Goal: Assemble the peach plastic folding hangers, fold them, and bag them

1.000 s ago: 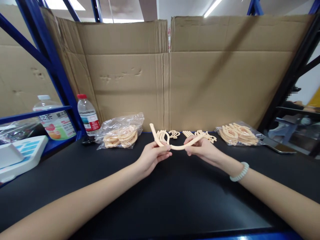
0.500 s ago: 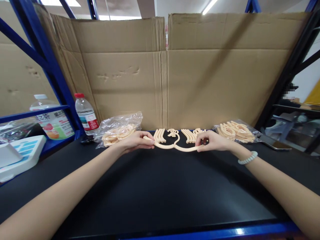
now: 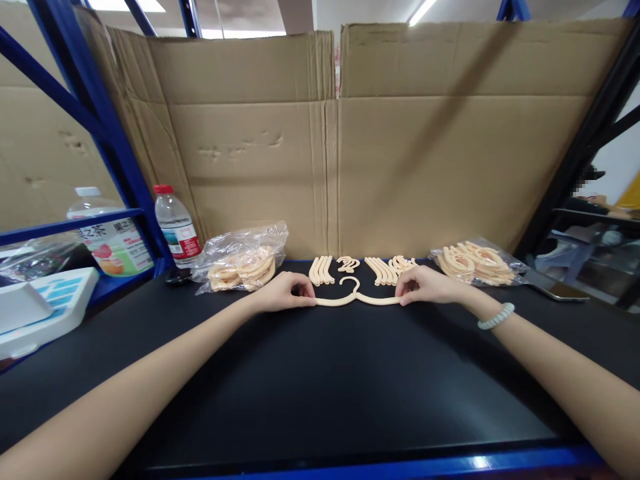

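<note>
Hanger (image 3: 356,297) flat on black table (image 3: 320,387), one hand at each end.

Pos.: the cream plastic hanger lies near the table's far edge, hook pointing away from the person, arms spread L/R. Left hand (image 3: 283,293) is pinched closed on the hanger's L tip; right hand (image 3: 426,285) is pinched closed on the R tip, w/ a pale bead bracelet (image 3: 495,316) on that wrist. Just behind the hanger: loose hanger parts (image 3: 364,268) in small rows, apart from it. L of those, a clear bag of parts (image 3: 242,264); R, a second flat bag (image 3: 474,264). Further L: water bottle (image 3: 176,227) w/ red cap, upright beside the blue rack post (image 3: 114,153). Cardboard sheets (image 3: 340,140) stand along the back.
</note>
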`<state>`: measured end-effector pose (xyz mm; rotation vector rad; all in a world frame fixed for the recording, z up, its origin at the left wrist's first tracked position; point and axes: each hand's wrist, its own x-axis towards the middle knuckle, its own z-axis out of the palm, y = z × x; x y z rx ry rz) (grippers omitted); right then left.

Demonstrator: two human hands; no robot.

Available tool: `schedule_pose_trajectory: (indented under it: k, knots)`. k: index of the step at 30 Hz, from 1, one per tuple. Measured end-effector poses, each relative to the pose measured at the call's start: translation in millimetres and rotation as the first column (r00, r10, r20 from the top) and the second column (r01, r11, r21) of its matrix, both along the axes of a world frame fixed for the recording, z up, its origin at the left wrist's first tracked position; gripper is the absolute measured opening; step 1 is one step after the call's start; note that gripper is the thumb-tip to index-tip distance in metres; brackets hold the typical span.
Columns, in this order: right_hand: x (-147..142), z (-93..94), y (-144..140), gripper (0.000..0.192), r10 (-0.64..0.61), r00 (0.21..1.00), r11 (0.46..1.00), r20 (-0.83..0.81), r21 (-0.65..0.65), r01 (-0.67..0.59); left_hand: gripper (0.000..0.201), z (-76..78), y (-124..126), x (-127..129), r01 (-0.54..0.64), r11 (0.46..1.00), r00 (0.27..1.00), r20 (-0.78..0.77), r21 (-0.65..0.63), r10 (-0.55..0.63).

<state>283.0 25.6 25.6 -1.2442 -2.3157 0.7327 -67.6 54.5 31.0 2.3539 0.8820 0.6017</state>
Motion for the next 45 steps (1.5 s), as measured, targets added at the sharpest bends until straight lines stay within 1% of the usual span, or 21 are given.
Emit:
schedule_pose_trajectory:
  k: [4,9,17,21,25,29,35,45]
  knots:
    - [-1,-3.8,2,0.013,-0.030,0.999,0.998,-0.010,0.047,0.031,0.013,-9.1,5,0,-0.078,0.997,0.996,0.050,0.015,0.077]
    - [-1,-5.1,3,0.012,-0.042,0.999,0.997,0.004,0.071,0.042,0.016,-13.4,9,-1,-0.121,0.992,0.989,0.081,-0.031,0.123]
    - [13,0.1,5,0.022,-0.008,1.000,0.998,0.026,-0.056,0.009,0.016,-15.3,14,-4,-0.167,0.979,0.973,0.142,-0.118,0.183]
    - [19,2.0,7,0.031,-0.018,0.997,0.994,0.077,-0.104,0.026,0.016,-16.6,17,-5,-0.156,0.980,0.978,0.121,-0.127,0.171]
    - [21,-0.2,9,0.036,-0.007,0.990,0.995,0.139,-0.094,0.020,0.014,-16.2,17,-4,-0.131,0.986,0.988,0.072,-0.104,0.139]
    - [21,-3.7,11,0.035,-0.007,0.989,0.996,0.148,-0.086,0.020,0.011,-16.9,16,-2,-0.109,0.991,0.993,0.036,-0.084,0.112]
    - [20,-4.4,11,0.032,-0.018,0.989,0.995,0.144,-0.094,0.031,0.013,-18.7,17,-3,-0.091,0.994,0.996,0.019,-0.067,0.092]
    - [16,-6.2,11,0.027,-0.055,0.988,0.996,0.145,-0.057,0.064,0.013,-17.6,16,-3,-0.105,0.993,0.994,0.014,-0.052,0.106]
